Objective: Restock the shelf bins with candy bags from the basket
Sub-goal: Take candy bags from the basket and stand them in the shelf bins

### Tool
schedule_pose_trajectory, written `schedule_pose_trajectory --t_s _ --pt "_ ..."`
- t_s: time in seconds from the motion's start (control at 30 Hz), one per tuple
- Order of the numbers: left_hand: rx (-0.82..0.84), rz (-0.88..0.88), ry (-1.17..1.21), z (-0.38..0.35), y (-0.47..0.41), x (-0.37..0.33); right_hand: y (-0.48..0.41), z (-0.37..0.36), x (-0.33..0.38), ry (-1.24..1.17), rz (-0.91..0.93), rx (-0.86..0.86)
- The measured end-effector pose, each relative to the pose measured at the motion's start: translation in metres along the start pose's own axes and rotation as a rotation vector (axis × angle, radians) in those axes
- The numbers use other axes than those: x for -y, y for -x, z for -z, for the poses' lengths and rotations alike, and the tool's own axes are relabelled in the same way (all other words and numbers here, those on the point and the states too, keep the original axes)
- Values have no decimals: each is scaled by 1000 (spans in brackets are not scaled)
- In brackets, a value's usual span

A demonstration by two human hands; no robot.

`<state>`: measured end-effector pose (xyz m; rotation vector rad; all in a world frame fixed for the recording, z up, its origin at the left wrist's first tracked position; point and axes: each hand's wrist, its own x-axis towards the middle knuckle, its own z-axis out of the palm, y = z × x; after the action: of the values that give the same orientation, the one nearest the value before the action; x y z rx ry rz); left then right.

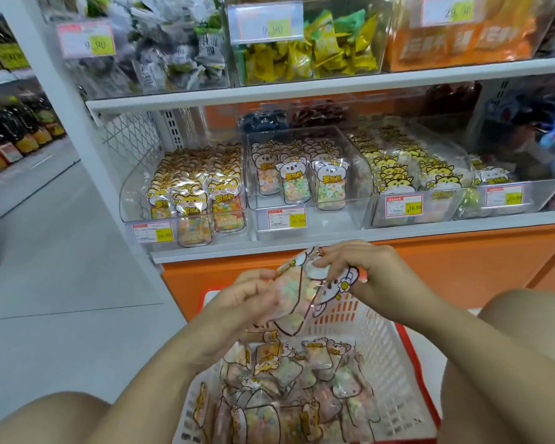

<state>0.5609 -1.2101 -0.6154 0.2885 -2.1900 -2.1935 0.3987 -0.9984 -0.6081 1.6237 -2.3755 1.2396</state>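
Person crouched before the shelf [302,243], knees either side of the basket [385,341].

One candy bag [297,299] is up out of the basket, held over its far edge, just below the shelf's front edge. It is bear-shaped with pastel ring sweets, and its print matches the stock in the middle bin [330,221]. Likely being turned and squared up so it goes in face-forward like the rows there.

Hands: the left hand [250,296] has its fingers curled round the bag's lower end, forearm rising from bottom left. The right hand [353,262] pinches the head end from above, wrist bent down, forearm coming in from the right. Both have firm hold. The bag lies tilted between them, head end towards the right.

The middle bin shows bare floor behind its front wall, so there is room. The left bin [132,200] looks packed to the front.

More loose bags [285,376] are heaped in the basket, so plenty is left to shelve.
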Motion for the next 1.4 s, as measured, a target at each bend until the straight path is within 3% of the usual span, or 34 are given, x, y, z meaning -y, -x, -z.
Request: schedule_pose_trajectory --t_s 0.1,0.23,0.3,0.4,0.47,0.6,0.8,0.9,1.07,1.23,1.4 --pt "-238 15 -5 -4 -8 6 2 -3 6 -8 30 31" --pt "-320 64 69 3 -17 13 -1 -3 5 58 -81 222" --pt "-333 31 -18 12 -18 11 -3 5 3 44 -189 321" --pt "-233 -46 -508 12 -13 12 -4 11 3 -45 -276 457" --pt "-80 -42 -608 0 -11 18 -5 8 6 -119 -294 497" --pt "50 107 -392 -20 -8 23 -7 0 6 -169 -325 451" --pt "75 183 -142 -13 -12 28 -5 -2 2 -398 -421 310" --pt "92 180 -221 -14 -12 33 -9 -9 0 -518 -479 218" --pt "6 145 -463 -27 -12 39 -8 -31 -7 -527 -520 125" --pt "-229 117 -193 -18 -22 40 -17 -24 -13 -618 -567 -181" --pt "-294 22 -54 -23 -23 31 -13 -38 -1 -902 -678 -116"
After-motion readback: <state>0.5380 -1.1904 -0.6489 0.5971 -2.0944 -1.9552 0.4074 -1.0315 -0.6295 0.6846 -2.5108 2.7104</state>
